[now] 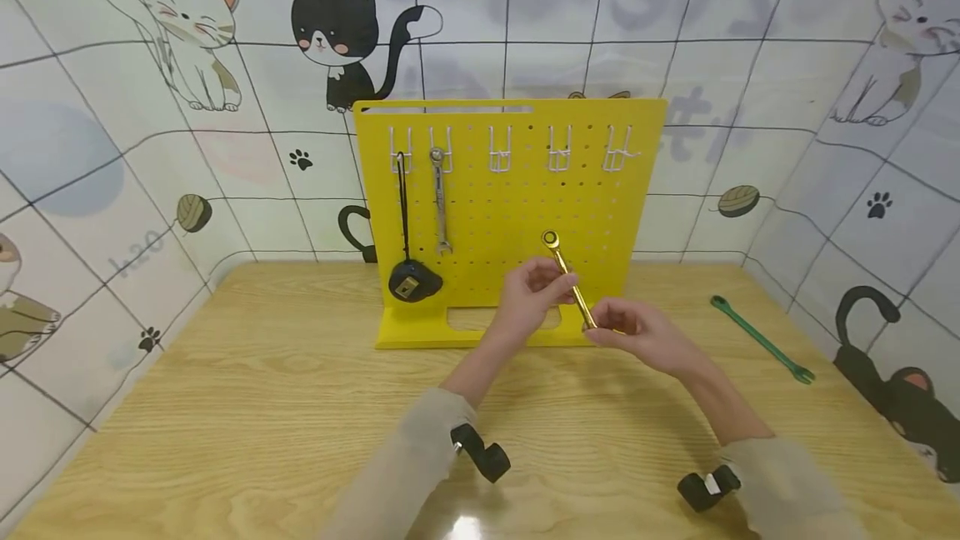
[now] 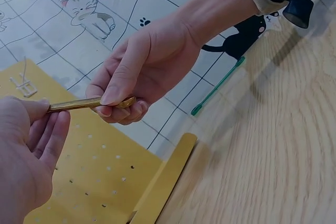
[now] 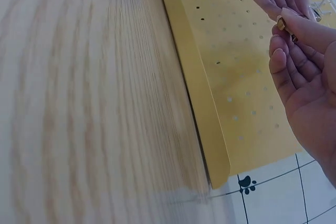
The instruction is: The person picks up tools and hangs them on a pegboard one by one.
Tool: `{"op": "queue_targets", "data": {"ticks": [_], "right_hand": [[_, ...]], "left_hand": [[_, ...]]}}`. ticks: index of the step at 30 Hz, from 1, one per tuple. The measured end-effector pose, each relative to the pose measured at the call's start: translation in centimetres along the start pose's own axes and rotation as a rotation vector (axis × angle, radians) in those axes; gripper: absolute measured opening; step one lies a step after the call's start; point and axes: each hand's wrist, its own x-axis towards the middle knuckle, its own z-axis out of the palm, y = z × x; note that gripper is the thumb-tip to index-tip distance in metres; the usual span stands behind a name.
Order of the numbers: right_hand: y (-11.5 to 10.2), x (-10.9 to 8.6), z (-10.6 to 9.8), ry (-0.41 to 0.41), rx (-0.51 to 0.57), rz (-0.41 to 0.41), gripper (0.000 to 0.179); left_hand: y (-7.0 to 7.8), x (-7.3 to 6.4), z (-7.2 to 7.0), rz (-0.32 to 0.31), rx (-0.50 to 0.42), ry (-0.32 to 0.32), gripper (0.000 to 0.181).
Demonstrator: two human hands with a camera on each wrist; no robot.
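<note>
A shiny gold wrench [image 1: 568, 280] slants in front of the yellow pegboard [image 1: 517, 215], its ring end up and to the left. My left hand [image 1: 531, 294] pinches its shaft below the ring between thumb and fingers. At the lower end my right hand [image 1: 637, 332] pinches it too, and in the left wrist view the right thumb [image 2: 118, 85] lies over that end. The right wrist view shows only the gold tip [image 3: 282, 23] between the fingers; the rest is hidden.
On the pegboard's left hooks hang a black tape measure [image 1: 415, 280] and a silver wrench [image 1: 440, 202]. Further right are several white wire hooks [image 1: 500, 150]. A green wrench [image 1: 761, 338] lies on the wooden table [image 1: 262, 407] at the right, near the wall.
</note>
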Motion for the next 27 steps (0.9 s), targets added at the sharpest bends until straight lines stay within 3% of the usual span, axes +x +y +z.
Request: {"op": "queue_targets", "data": {"ticks": [11,20,27], "right_hand": [[-0.5,2.1,1.6,0.010,0.052,-0.021,0.007],[-1.7,3.9,3.3,0.086,0.075,-0.024,0.012],[-2.3,5.7,4.3,0.122,0.147,-0.110,0.012]], "left_hand": [[1.3,0.2,-2.3,0.006,0.043,0.016,0.018],[3.7,0.5,-3.8,0.100,0.096,-0.001,0.017],[5.7,1.2,-4.7,0.147,0.178,0.007,0.018]]}}
